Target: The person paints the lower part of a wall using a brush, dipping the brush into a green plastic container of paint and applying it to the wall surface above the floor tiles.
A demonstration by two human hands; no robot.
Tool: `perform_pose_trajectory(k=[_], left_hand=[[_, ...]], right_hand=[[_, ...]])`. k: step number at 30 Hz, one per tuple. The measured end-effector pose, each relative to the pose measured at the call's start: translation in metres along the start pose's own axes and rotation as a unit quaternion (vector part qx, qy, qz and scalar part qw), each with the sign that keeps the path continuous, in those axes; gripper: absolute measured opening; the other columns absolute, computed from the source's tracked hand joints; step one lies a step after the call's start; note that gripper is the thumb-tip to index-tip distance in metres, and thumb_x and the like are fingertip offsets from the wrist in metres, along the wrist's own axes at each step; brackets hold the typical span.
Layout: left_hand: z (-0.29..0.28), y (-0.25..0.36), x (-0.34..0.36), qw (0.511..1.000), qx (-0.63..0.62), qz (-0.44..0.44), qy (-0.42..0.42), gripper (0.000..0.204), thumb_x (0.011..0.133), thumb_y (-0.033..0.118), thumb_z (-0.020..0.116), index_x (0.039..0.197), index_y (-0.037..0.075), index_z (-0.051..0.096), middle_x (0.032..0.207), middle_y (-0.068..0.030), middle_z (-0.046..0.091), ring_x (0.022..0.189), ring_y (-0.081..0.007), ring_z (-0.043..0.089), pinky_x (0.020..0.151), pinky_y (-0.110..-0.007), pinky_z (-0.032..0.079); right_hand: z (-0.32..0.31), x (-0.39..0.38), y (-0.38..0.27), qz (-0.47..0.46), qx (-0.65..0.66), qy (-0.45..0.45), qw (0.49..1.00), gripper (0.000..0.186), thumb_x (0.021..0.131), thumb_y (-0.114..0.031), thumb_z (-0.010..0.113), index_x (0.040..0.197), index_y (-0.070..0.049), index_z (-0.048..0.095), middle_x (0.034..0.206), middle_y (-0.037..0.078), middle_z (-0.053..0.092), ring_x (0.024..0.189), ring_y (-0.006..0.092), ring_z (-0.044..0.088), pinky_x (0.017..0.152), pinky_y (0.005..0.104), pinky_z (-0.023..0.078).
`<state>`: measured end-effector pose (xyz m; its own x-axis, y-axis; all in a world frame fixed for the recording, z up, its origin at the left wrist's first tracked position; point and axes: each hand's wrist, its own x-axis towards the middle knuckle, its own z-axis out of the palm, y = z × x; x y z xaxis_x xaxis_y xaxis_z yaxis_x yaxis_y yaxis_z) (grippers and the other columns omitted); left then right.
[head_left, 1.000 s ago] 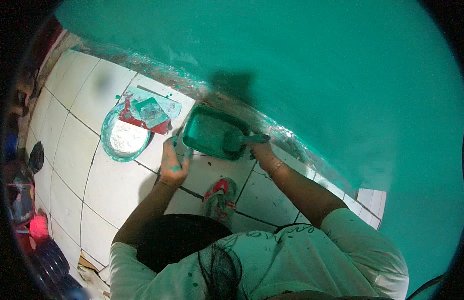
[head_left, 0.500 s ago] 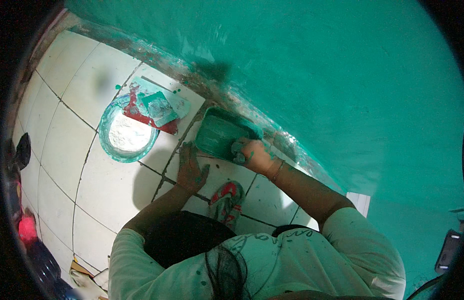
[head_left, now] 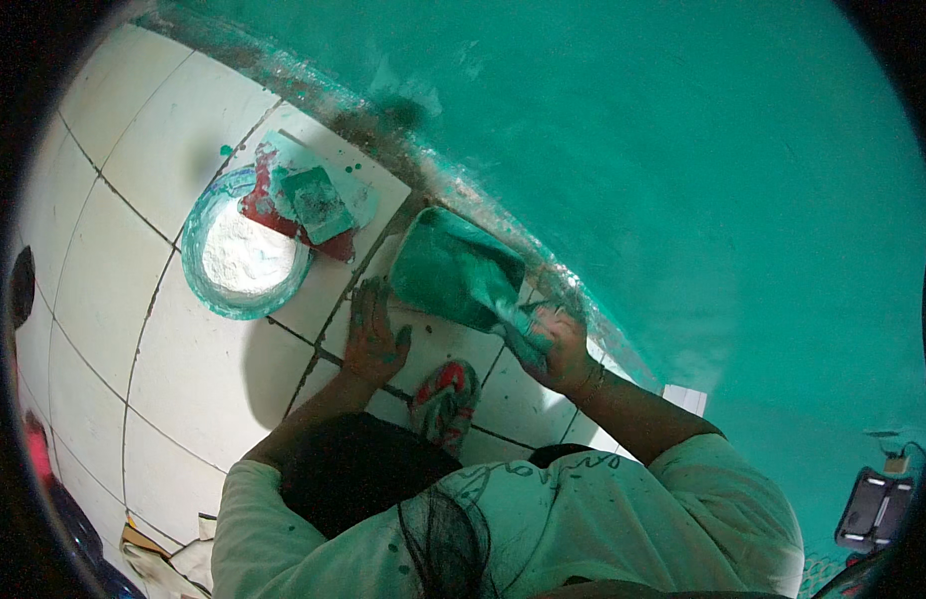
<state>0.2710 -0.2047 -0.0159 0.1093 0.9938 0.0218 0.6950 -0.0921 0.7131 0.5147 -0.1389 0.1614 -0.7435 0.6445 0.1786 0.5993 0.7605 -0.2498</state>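
While the left hand (head_left: 375, 334), fingers extended and holding nothing, is just beside the lower left edge of the green tray (head_left: 423, 275) at mid-frame, the right hand (head_left: 560, 344) is closed around a blurred, green-smeared tool (head_left: 509, 309) reaching into it. Left of centre, a bowl (head_left: 208, 298) holds plenty of white powder (head_left: 245, 250). Beyond, green already covers most of the wall (head_left: 632, 150); its mottled foot (head_left: 463, 195) looks unevenly coated.

Downward fisheye view from head, rim unclear
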Motion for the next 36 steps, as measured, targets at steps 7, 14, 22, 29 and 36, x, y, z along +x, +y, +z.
perform_pose_trajectory(k=[7, 14, 22, 29, 36], left_hand=[[-0.004, 0.001, 0.004, 0.999, -0.022, -0.027, -0.019, 0.070, 0.082, 0.022, 0.058, 0.136, -0.006, 0.023, 0.140, -0.0298, 0.025, 0.133, -0.0439, 0.020, 0.112, -0.048, 0.016], [-0.004, -0.004, 0.003, 1.000, -0.026, -0.012, -0.008, 0.067, 0.083, 0.023, 0.056, 0.133, -0.009, 0.026, 0.140, -0.0298, 0.024, 0.133, -0.0436, 0.021, 0.111, -0.048, 0.019], [0.000, -0.009, -0.003, 1.000, -0.014, 0.000, 0.014, 0.068, 0.085, 0.024, 0.054, 0.134, -0.009, 0.023, 0.141, -0.0305, 0.021, 0.133, -0.0439, 0.020, 0.112, -0.049, 0.017], [0.002, -0.004, 0.003, 1.000, -0.023, -0.007, -0.018, 0.066, 0.086, 0.026, 0.053, 0.134, -0.009, 0.025, 0.142, -0.0292, 0.021, 0.135, -0.0425, 0.017, 0.113, -0.048, 0.014], [-0.001, -0.005, 0.005, 0.999, -0.024, -0.022, -0.023, 0.064, 0.085, 0.026, 0.054, 0.132, -0.010, 0.028, 0.141, -0.0272, 0.024, 0.134, -0.0405, 0.019, 0.113, -0.048, 0.012]], right_hand=[[0.036, 0.127, 0.039, -0.084, -0.091, 0.136, 0.983, 0.047, 0.056, -0.012, 0.075, 0.097, 0.000, 0.055, 0.099, 0.021, 0.058, 0.082, 0.0379, 0.061, 0.070, 0.0450, 0.051], [0.055, 0.237, 0.093, 0.045, -0.198, 0.024, 0.979, 0.034, 0.065, -0.014, 0.069, 0.097, -0.006, 0.064, 0.099, 0.018, 0.061, 0.082, 0.0356, 0.061, 0.072, 0.0407, 0.051], [-0.040, 0.242, 0.041, -0.122, -0.220, 0.265, 0.931, 0.036, 0.059, -0.009, 0.071, 0.095, -0.012, 0.067, 0.094, 0.008, 0.062, 0.083, 0.0266, 0.061, 0.070, 0.0332, 0.052], [0.093, 0.272, 0.081, -0.010, -0.228, 0.012, 0.974, 0.023, 0.057, -0.013, 0.073, 0.078, -0.006, 0.066, 0.102, 0.016, 0.060, 0.085, 0.0346, 0.060, 0.072, 0.0408, 0.052], [-0.003, 0.310, 0.054, -0.124, -0.230, 0.236, 0.936, 0.024, 0.056, -0.017, 0.074, 0.077, -0.008, 0.066, 0.097, 0.013, 0.061, 0.079, 0.0318, 0.062, 0.066, 0.0386, 0.051]])
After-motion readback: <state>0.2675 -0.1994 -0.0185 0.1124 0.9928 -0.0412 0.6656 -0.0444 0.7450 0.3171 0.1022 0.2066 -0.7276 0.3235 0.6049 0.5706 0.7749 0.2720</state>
